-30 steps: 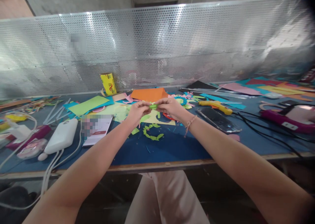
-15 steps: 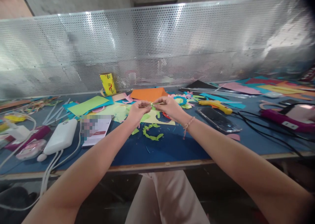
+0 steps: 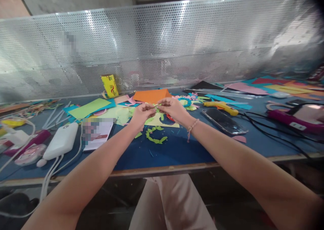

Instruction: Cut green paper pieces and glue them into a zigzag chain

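My left hand [image 3: 142,115] and my right hand [image 3: 173,108] meet above the blue table [image 3: 177,152], fingertips pinched together on a small green paper piece [image 3: 156,106] wound on a thin stick. Both hands are closed on it. A string bracelet hangs at my right wrist. Below the hands lie green paper cut-offs [image 3: 155,135] and a pale yellow sheet [image 3: 164,120]. An orange sheet [image 3: 152,95] lies just behind the hands.
A white power bank [image 3: 62,140] with cables and a printed card [image 3: 97,132] lie left. A phone [image 3: 224,120], a yellow glue gun [image 3: 222,106] and a purple glue gun [image 3: 293,119] lie right. A yellow box [image 3: 109,85] stands by the perforated metal screen [image 3: 162,44].
My hands stayed together over the same spot. The wider green piece seen a second ago now shows only as a small bit at my fingertips, with a thin stick end visible.
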The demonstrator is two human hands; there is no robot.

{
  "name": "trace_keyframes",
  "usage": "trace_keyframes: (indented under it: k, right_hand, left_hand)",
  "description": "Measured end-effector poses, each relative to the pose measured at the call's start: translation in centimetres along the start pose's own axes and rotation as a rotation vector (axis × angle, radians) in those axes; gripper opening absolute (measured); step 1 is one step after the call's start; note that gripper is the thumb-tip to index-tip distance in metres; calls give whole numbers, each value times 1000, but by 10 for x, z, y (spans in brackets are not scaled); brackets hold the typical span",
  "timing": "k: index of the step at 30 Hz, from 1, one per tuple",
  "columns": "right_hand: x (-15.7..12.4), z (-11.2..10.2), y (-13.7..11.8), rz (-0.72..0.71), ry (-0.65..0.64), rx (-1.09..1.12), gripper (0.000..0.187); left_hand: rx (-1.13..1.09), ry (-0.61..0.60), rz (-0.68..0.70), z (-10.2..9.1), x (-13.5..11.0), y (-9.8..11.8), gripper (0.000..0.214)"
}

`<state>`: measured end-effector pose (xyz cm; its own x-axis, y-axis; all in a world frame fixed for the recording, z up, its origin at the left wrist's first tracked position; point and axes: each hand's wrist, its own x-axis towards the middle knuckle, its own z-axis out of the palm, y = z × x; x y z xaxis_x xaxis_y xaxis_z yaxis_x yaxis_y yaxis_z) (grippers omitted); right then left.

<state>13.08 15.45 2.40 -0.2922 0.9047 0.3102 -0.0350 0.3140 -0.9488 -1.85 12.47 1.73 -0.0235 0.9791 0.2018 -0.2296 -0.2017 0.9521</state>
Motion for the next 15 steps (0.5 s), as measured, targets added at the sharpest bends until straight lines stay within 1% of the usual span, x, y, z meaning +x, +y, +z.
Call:
trace_keyframes:
  k: [11,15]
  right_hand:
    - [-2,1,-5,1,-7,-44,27]
    - [-1,1,-4,-8,0,-30,27]
  left_hand:
    - [76,18,32,0,-2,1,16]
    - [122,31,69,0,-2,1,17]
